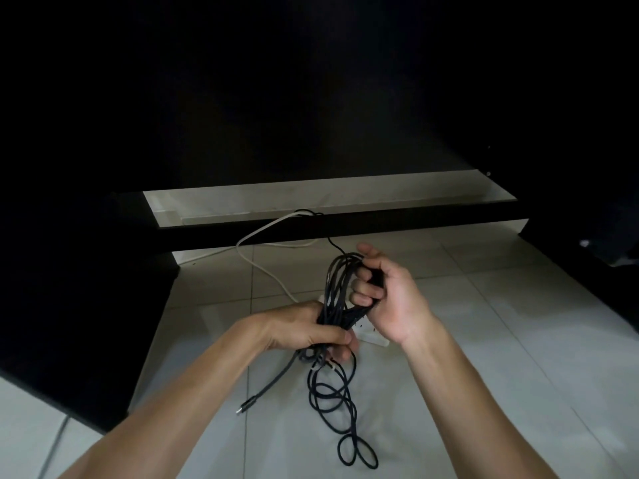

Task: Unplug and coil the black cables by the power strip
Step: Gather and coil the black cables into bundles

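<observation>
Two bare forearms enter from the bottom of the frame, meeting at centre. Loose black cable loops (340,409) trail on the pale tiled floor (484,357) at lower centre, ending in a small double loop near the bottom. One cable end with a metal plug tip (246,404) lies on the tiles at lower left of centre, unplugged.

Left hand (304,328), centre frame, fingers and thumb curled tight round the lower end of the black cable bundle (337,292). Right hand (383,292), just right of centre and slightly higher, fingers curled round the upper end of the same bundle, thumb up beside it. Bundle runs upright between both hands as several long parallel strands, held above the floor.

White power strip (370,335) sits on the tiles directly behind the hands, mostly hidden by them; sockets hard to read, possibly nothing left plugged in on the visible end.

White cord (266,267) snakes from the strip area up toward centre frame, looping to a dark horizontal bar (380,219) of the furniture. Thin black wire (333,245) drops from the same spot to the bundle top.

Upper half of the frame is near-black underside of a desk (311,98), detail unreadable. Dark panel (86,323) fills the left side.
</observation>
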`<state>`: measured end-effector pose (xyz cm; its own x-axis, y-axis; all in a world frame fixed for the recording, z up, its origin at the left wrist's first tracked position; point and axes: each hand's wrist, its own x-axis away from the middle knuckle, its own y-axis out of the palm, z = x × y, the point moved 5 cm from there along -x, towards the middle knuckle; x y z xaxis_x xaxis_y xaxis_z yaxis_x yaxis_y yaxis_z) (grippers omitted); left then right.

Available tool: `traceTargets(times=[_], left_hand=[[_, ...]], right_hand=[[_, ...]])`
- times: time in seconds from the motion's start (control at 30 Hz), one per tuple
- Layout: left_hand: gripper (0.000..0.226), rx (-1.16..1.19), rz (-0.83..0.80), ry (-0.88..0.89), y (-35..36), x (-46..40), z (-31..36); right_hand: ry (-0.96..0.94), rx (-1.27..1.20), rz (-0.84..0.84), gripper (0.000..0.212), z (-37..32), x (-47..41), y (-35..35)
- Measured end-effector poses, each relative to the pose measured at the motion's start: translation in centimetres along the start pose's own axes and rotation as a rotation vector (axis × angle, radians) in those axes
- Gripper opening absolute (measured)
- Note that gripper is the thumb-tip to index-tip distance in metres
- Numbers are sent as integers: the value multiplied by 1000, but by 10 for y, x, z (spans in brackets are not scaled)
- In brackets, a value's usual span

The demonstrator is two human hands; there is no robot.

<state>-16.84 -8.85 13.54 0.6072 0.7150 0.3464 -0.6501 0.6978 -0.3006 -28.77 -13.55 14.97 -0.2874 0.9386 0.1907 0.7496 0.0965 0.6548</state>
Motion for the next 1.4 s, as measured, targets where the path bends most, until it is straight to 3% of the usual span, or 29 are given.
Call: traceTargets(times=[0.13, 0.23, 0.33, 0.43, 0.53, 0.77, 0.87, 0.97, 1.03, 1.17, 1.3, 1.4], left_hand=[[26, -21, 128, -20, -10, 0, -6], [14, 59, 228, 31, -12, -1, -5], [23, 58, 326, 86, -12, -3, 1], [18, -77, 367, 75, -10, -4, 5], [21, -214, 361, 53, -4, -7, 3], [12, -122, 278, 21, -11, -9, 10], [39, -34, 219, -26, -18, -11, -5], [80, 71, 146, -85, -18, -10, -18], [88, 84, 193, -79, -24, -4, -27], [47, 43, 477, 47, -50, 10, -35], [38, 265, 771, 89, -80, 20, -32], [28, 345, 816, 93, -92, 30, -29]], right_hand=[[-163, 177, 52, 30, -4, 0, -2], [-221, 329, 123, 25, -1, -1, -12], [-116, 505, 74, 68, 18, 7, -13], [-35, 690, -90, 46, 35, 17, 1], [-48, 637, 18, 17, 33, 20, 7], [-9, 515, 20, 46, 35, 17, 14], [-83, 388, 55, 49, 32, 13, 18], [-142, 88, 104, 32, 22, 3, 8], [-148, -10, 128, 32, 12, -4, -4], [-144, 316, 134, 39, -2, -13, -29], [-108, 776, 126, 32, 6, -12, -43], [-108, 924, 180, 25, 6, -11, -53]])
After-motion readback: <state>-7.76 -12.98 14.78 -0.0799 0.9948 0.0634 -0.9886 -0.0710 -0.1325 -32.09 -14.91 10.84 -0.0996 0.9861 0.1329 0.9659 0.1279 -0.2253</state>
